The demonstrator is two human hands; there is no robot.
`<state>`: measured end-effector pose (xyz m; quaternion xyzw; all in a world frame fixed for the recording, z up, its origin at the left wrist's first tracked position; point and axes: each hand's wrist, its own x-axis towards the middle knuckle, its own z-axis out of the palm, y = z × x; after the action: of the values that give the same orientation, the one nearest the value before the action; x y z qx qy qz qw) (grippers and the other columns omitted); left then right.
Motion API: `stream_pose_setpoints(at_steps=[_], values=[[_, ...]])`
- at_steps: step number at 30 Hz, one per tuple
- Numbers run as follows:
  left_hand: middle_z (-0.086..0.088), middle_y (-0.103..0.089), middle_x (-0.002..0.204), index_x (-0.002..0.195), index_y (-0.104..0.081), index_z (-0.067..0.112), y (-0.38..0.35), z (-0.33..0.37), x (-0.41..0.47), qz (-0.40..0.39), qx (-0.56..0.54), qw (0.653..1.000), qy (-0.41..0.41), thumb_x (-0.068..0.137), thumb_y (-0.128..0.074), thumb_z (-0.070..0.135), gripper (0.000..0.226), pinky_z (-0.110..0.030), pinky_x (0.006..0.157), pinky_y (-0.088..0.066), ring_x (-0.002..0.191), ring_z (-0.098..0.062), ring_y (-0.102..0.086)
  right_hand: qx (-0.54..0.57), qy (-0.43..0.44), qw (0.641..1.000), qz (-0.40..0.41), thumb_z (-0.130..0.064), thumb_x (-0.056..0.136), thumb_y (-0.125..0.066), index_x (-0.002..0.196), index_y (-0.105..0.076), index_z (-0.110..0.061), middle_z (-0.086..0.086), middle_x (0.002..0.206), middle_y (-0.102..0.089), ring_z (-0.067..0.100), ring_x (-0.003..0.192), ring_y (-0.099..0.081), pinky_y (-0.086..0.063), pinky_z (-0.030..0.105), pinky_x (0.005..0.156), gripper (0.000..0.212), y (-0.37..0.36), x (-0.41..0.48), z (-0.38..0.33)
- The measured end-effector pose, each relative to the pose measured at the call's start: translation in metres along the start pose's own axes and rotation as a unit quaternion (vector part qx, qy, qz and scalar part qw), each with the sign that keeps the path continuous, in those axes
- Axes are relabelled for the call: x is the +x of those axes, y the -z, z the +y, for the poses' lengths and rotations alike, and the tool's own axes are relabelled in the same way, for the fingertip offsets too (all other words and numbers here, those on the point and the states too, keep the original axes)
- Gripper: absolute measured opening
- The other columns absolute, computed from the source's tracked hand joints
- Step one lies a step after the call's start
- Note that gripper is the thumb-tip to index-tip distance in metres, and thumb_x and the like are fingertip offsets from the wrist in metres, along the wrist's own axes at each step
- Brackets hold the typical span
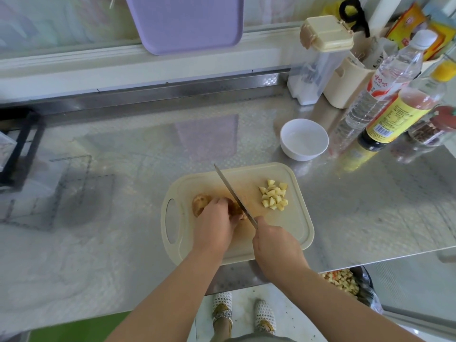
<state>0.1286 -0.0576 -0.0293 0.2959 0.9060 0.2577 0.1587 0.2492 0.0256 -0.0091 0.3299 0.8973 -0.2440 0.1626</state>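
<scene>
Left hand point(216, 224), one potato point(200, 203); right hand point(274, 245), one knife point(232, 191) (one board point(292, 225)).

A white bowl point(304, 139) stood on the steel counter point(123, 183) beside a clear bottle point(365, 107) and a yellow-labelled bottle point(397, 114), with a lidded container point(314, 67) and a lilac tray point(185, 21) behind them.

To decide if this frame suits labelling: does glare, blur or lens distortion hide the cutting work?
Head view: no; the wide lens leans the bottles; the steel counter mirrors the purple tray with soft glare; corners are smeared, but the knife in the right hand, the left hand gripping the brown-skinned piece and the diced pieces are sharp enough.
</scene>
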Motion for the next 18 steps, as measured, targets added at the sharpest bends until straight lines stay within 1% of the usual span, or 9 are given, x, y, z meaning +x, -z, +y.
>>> stream_pose_setpoints(at_steps=[5, 8, 10, 13, 15, 18], values=[[0.003, -0.063, 0.101, 0.102, -0.064, 0.017, 0.000, 0.000, 0.001, -0.007, 0.000, 1.000, -0.003, 0.089, -0.067, 0.034, 0.021, -0.035, 0.075, -0.052, 0.088, -0.015, -0.061, 0.003, -0.009, 1.000, -0.009, -0.012, 0.100, -0.038, 0.116, -0.042, -0.022, 0.002, 0.076, -0.059, 0.024, 0.073, -0.065, -0.056, 0.040, 0.063, 0.020, -0.001, 0.000, 0.001], [0.004, -0.061, 0.101, 0.102, -0.063, 0.018, 0.001, 0.001, 0.000, -0.005, 0.011, 1.000, -0.005, 0.089, -0.067, 0.033, 0.020, -0.032, 0.073, -0.050, 0.089, -0.015, -0.060, 0.009, -0.017, 1.000, -0.014, -0.014, 0.100, -0.038, 0.111, -0.043, -0.021, 0.002, 0.078, -0.058, 0.024, 0.074, -0.064, -0.056, 0.040, 0.065, 0.014, -0.003, 0.005, 0.002], [0.004, -0.060, 0.100, 0.100, -0.062, 0.019, 0.001, 0.001, -0.001, -0.002, 0.025, 1.000, -0.010, 0.089, -0.067, 0.031, 0.017, -0.028, 0.069, -0.045, 0.089, -0.015, -0.059, 0.014, -0.018, 1.000, -0.016, -0.014, 0.100, -0.037, 0.102, -0.041, -0.022, 0.000, 0.077, -0.054, 0.023, 0.074, -0.062, -0.053, 0.038, 0.064, 0.009, -0.004, 0.009, 0.000], [0.004, -0.060, 0.100, 0.100, -0.061, 0.019, 0.000, 0.000, -0.001, 0.000, 0.026, 1.000, -0.011, 0.088, -0.068, 0.029, 0.017, -0.025, 0.067, -0.038, 0.090, -0.016, -0.059, 0.020, -0.014, 1.000, -0.010, -0.016, 0.100, -0.036, 0.096, -0.038, -0.024, -0.002, 0.074, -0.050, 0.021, 0.067, -0.056, -0.047, 0.037, 0.061, 0.009, -0.005, 0.015, -0.003], [0.004, -0.059, 0.101, 0.101, -0.059, 0.019, -0.001, 0.000, -0.002, 0.000, 0.018, 1.000, -0.007, 0.086, -0.069, 0.030, 0.020, -0.024, 0.066, -0.036, 0.091, -0.016, -0.059, 0.026, -0.018, 0.999, -0.006, -0.018, 0.101, -0.035, 0.095, -0.039, -0.024, -0.001, 0.076, -0.053, 0.024, 0.072, -0.061, -0.051, 0.039, 0.063, 0.009, -0.002, 0.019, -0.004], [0.008, -0.055, 0.102, 0.107, -0.055, 0.024, -0.003, 0.002, -0.004, 0.007, 0.017, 1.000, 0.000, 0.080, -0.074, 0.040, 0.037, -0.023, 0.065, -0.036, 0.091, -0.013, -0.057, 0.053, -0.021, 0.998, -0.009, -0.020, 0.101, -0.035, 0.096, -0.046, -0.020, 0.003, 0.081, -0.059, 0.027, 0.079, -0.065, -0.057, 0.044, 0.072, 0.012, 0.004, 0.024, -0.007]])
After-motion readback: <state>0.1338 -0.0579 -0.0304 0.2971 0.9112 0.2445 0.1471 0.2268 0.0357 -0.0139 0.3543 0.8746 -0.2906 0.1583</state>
